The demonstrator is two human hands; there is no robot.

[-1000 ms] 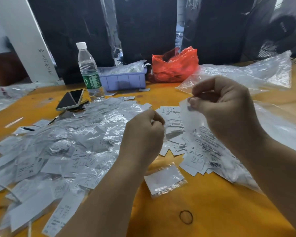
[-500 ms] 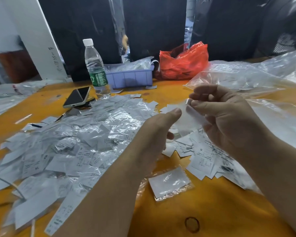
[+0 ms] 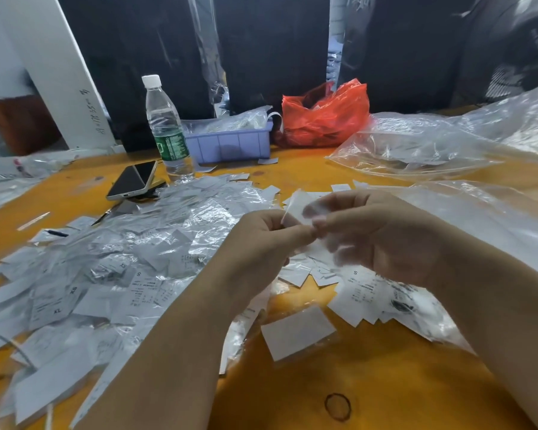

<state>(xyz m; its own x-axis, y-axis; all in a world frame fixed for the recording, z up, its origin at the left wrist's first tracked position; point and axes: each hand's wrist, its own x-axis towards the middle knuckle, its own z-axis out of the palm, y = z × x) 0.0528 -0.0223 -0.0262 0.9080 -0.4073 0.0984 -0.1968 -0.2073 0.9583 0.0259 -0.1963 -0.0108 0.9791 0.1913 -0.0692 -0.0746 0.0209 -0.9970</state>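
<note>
**A:** What are the hands doing?

**B:** Both are raised over the orange wooden table, with their backs toward the camera and the forearms reaching in from the bottom edge. The left hand is curled, its thumb stretched rightward, and it pinches the lower corner of a small white paper label. The right hand meets it. Its fingers are bent over the label's right side and grip it too, though that hand is blurred.

**A:** Where exactly is the label?

**B:** It is held tilted between the two sets of fingertips, clear of the table, with its top edge poking above them.

**A:** And around the grip?

**B:** To its left is a sprawling heap of white labels in crinkly clear sleeves. Directly beneath lie loose white printed labels. Nearer the person, one flat sleeved white label lies alone. Beyond the grip and to the left stands a clear plastic water bottle with a green wrapper.
</note>
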